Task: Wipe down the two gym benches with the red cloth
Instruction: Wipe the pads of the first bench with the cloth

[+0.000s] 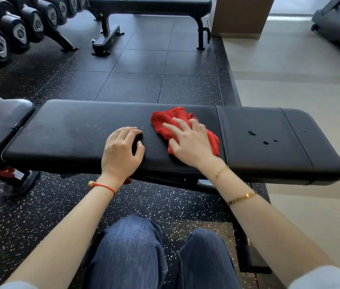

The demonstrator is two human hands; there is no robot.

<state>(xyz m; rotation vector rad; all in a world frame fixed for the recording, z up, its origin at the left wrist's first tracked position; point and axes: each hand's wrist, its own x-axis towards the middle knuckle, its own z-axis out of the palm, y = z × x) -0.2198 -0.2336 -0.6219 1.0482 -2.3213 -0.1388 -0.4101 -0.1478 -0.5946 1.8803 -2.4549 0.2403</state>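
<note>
Two knees in blue denim [135,247] fill the bottom of the view; the person appears to sit or crouch facing the long side of the near bench [77,130], which brings the whole pad within reach of both arms. Left hand [122,150]: resting on the black pad with fingers curled under and holding nothing, probably as a brace for the body or the bench. One red cord bracelet [104,186] circles that wrist. Right hand [190,140]: fingers straight and spread, palm flat on the red cloth [165,119], pressing it to the pad. The flat, wide hold suits sweeping a bunched cloth over a broad surface. Two gold bracelets [241,198] sit on that arm. The cloth lies near the middle of the pad, just left of a seam. Three water droplets [252,132], with a possible fourth speck further right, lie on the end section to the right of the seam, apart from the cloth; this section is judged not yet wiped. Beyond the bench lies speckled black rubber flooring [140,84], meeting pale flooring on the right. Second bench [150,3]: one, at the far edge of the view, untouched by either hand. Dumbbells [19,32] stand racked at far left; about seven ends are countable, others being cut off.
</note>
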